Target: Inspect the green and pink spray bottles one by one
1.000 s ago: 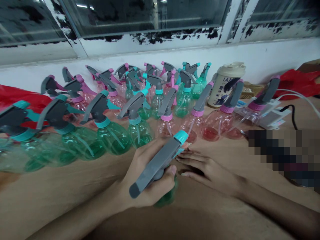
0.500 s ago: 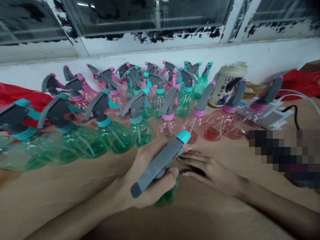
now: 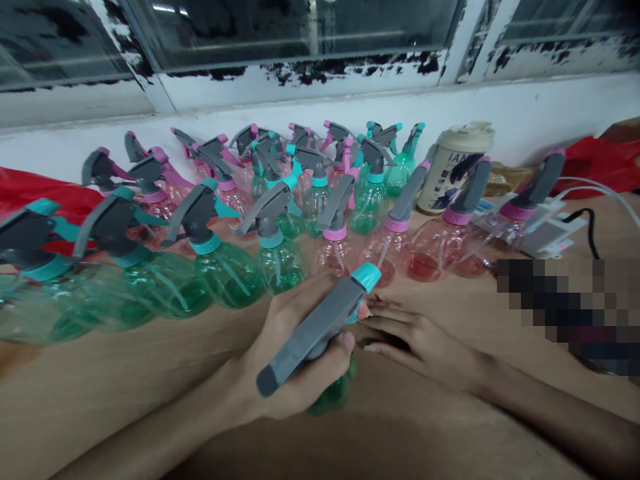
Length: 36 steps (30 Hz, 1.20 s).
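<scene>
My left hand point(image 3: 295, 347) is wrapped round the neck of a spray bottle with a grey spray head point(image 3: 313, 333), a teal nozzle and a green body point(image 3: 334, 393). A fingertip lies on its teal trigger, under the nozzle. Most of the bottle is hidden behind the hand. Just right of the nozzle, my right hand point(image 3: 420, 343) rests palm down on the table with its fingers stretched out and nothing in them. Beyond both hands stand a green spray bottle point(image 3: 283, 267) with a teal collar and a pink spray bottle point(image 3: 387, 257).
Several more green and pink spray bottles crowd the wooden table point(image 3: 165, 380) up to the white wall. A cream printed tumbler point(image 3: 445, 177) stands behind them. On the right are a white power strip point(image 3: 547, 233) with cables and a red bag point(image 3: 600, 167).
The fingertip on the trigger has drawn back toward my left palm, and the trigger with it. The held spray head has shifted slightly left. My right hand stays in place.
</scene>
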Tool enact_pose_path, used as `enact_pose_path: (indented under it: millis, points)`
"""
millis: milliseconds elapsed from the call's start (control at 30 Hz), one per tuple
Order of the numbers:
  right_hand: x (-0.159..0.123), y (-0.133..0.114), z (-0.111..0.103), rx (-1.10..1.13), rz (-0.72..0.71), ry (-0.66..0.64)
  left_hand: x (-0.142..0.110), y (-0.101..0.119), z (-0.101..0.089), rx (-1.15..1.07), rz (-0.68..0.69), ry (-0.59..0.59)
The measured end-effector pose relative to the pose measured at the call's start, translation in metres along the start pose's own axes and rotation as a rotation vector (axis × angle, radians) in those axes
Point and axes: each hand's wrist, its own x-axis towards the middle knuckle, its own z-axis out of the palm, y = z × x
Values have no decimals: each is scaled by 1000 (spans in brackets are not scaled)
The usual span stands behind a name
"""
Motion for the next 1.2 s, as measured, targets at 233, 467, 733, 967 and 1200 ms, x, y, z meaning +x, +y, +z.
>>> enact_pose_path:
  millis: [233, 467, 733, 967, 1200]
  points:
    - [-1, 0, 0, 18, 5, 21, 1, 0, 0, -65, 29, 10]
    - [0, -1, 0, 18, 7, 7, 0, -4, 5, -62, 48, 46]
    - [-1, 1, 0, -24, 1, -34, 0, -3, 8, -124, 58, 85]
    - [-1, 1, 1, -18, -12, -15, -1, 0, 9, -80, 30, 114]
    - [-1, 1, 3, -1, -29, 40, -7, -7, 14, 57, 9, 124]
